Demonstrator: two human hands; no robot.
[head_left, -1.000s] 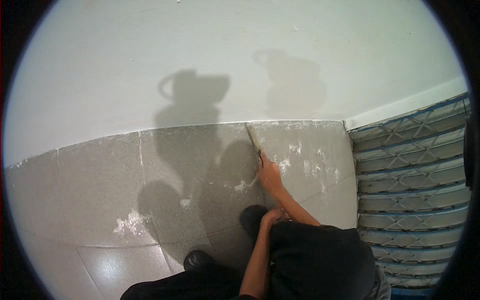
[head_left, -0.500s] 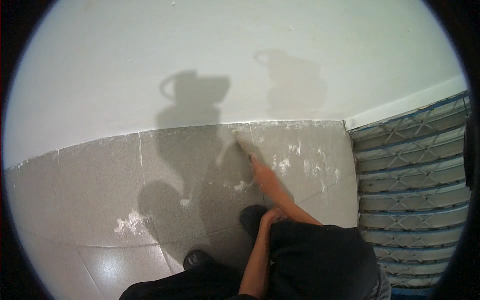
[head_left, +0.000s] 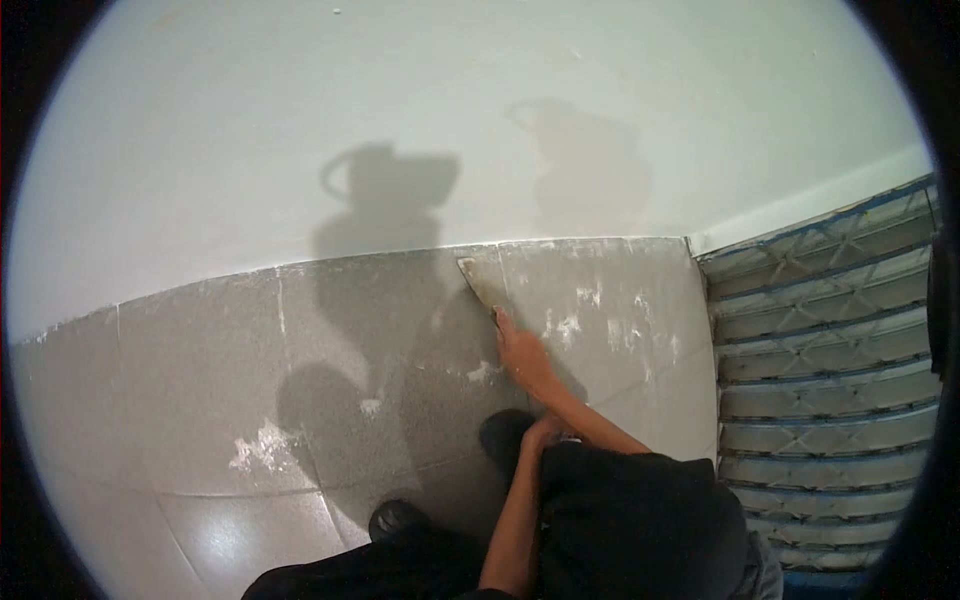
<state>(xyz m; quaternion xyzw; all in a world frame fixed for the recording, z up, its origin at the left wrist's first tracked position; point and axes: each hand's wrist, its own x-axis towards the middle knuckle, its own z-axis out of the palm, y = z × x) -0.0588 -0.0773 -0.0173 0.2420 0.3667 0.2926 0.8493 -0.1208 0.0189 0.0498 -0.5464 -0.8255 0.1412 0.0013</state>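
Observation:
My right hand [head_left: 522,354] is closed around the handle of a putty knife [head_left: 474,279]. The knife's pale, flared blade points away from me, toward the wall, over the grey tiles. My left hand [head_left: 546,431] rests on my bent knee beside the right forearm, which crosses in front of it. Its fingers are mostly hidden there. White residue [head_left: 485,372] marks the tile just left of my right hand, and more white smears [head_left: 568,329] lie to the right of it.
A white wall [head_left: 250,130] meets the tiled floor [head_left: 200,360] along a bending line. To the right stands a folding metal gate [head_left: 820,400] with blue-edged slats. A larger white patch [head_left: 265,448] lies on the floor at left, near my dark shoe [head_left: 397,520]. Shadows fall across wall and tiles.
My right hand and the putty knife have shifted slightly left. The blade, blurred before, now shows sharply. My left hand stays on the knee.

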